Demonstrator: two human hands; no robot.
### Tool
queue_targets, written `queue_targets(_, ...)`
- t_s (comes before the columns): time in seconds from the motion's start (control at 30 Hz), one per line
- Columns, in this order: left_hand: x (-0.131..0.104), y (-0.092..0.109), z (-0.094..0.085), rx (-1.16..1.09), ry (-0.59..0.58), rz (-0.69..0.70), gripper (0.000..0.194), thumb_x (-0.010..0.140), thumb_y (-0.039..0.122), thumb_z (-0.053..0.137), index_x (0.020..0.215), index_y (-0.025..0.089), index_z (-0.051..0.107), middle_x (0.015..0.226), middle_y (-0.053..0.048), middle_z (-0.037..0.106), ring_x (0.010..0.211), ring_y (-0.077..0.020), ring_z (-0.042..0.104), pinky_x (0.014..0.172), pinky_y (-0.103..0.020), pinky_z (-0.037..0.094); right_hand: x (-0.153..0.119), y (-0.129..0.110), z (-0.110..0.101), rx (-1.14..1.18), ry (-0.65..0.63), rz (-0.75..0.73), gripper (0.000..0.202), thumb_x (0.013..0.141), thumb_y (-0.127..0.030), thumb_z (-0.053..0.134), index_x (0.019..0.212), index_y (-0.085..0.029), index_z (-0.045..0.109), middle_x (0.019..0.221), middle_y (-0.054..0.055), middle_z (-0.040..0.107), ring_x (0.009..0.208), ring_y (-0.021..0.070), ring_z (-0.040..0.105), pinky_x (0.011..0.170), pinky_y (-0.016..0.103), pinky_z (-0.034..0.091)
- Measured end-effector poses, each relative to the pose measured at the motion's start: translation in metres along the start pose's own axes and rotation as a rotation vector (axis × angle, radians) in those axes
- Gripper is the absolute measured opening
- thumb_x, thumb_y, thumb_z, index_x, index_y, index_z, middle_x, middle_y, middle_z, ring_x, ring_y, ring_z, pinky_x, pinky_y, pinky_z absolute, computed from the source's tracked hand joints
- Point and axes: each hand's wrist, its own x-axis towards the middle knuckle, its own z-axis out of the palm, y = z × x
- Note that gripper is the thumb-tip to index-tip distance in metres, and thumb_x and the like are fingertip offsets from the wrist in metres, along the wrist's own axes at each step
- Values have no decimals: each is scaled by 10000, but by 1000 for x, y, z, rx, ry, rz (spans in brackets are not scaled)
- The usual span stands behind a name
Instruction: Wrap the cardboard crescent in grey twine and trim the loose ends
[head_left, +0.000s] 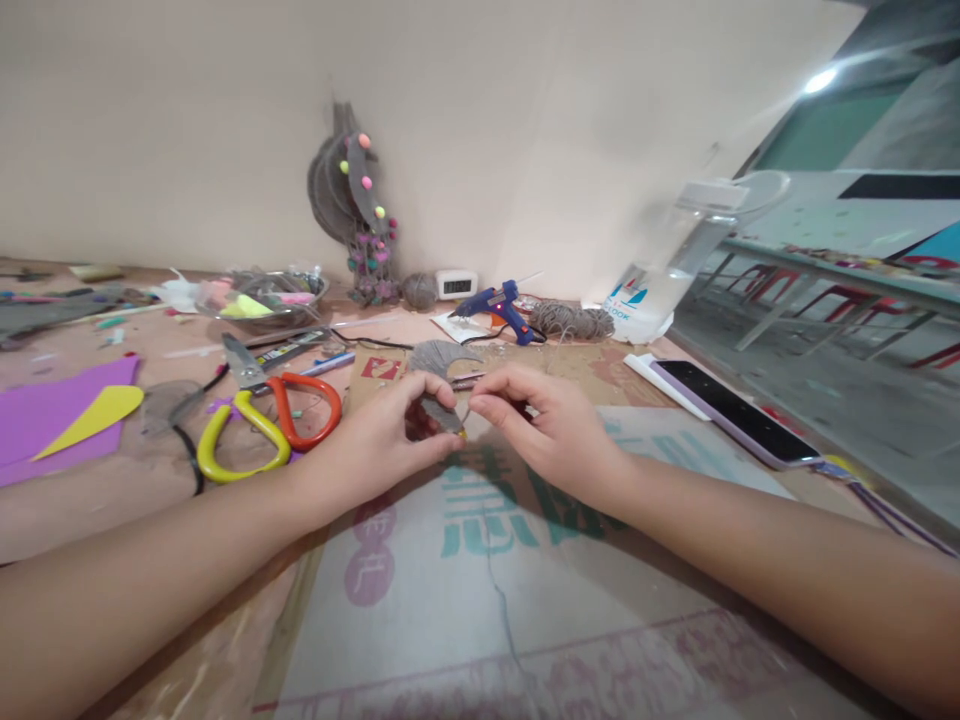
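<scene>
A crescent-shaped piece wrapped in grey yarn (436,357) is held by my left hand (386,430), its fingers and thumb curled round the lower end. Something small and yellow shows at my left thumb tip. Close beside it, my right hand (551,430) is closed in a pinch on what looks like a thin grey yarn strand (467,408) coming off the piece. Both hands are above a printed cardboard sheet (420,640). Scissors (262,400) with one yellow and one orange handle lie left of my left hand.
Behind my hands are a blue glue gun (502,308), grey yarn (574,321), a small clock (456,285) and a clear jug (686,240). A phone (735,410) lies at the right edge. Purple foam sheet (64,415) and a bowl of scraps (259,300) are left. A pom-pom decoration (352,190) hangs on the wall.
</scene>
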Motion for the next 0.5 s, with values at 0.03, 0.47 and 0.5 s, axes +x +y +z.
queue_targets(0.03, 0, 1, 0, -2, 5, 0, 237, 756, 279, 630, 938, 231, 486, 807, 26, 539, 655, -113, 554, 574, -233, 456, 0, 1, -1, -13, 8, 10, 166, 892, -302, 511, 855, -186, 625, 754, 5, 639, 649, 110, 545, 586, 219, 397)
queue_targets(0.47, -6, 17, -2, 88, 270, 26, 221, 736, 316, 681, 840, 207, 519, 834, 18, 572, 687, -111, 554, 577, -218, 426, 2, 12, -5, 15, 23, 105, 185, 886, -293, 497, 794, -166, 595, 654, -12, 578, 575, 100, 484, 537, 216, 372)
queue_targets(0.5, -6, 18, -2, 89, 279, 28, 220, 737, 318, 681, 836, 208, 519, 830, 19, 572, 674, -108, 550, 564, -217, 420, 1, 12, -5, 27, 21, 105, 184, 886, -291, 497, 794, -166, 597, 654, -11, 581, 575, 101, 487, 538, 218, 374)
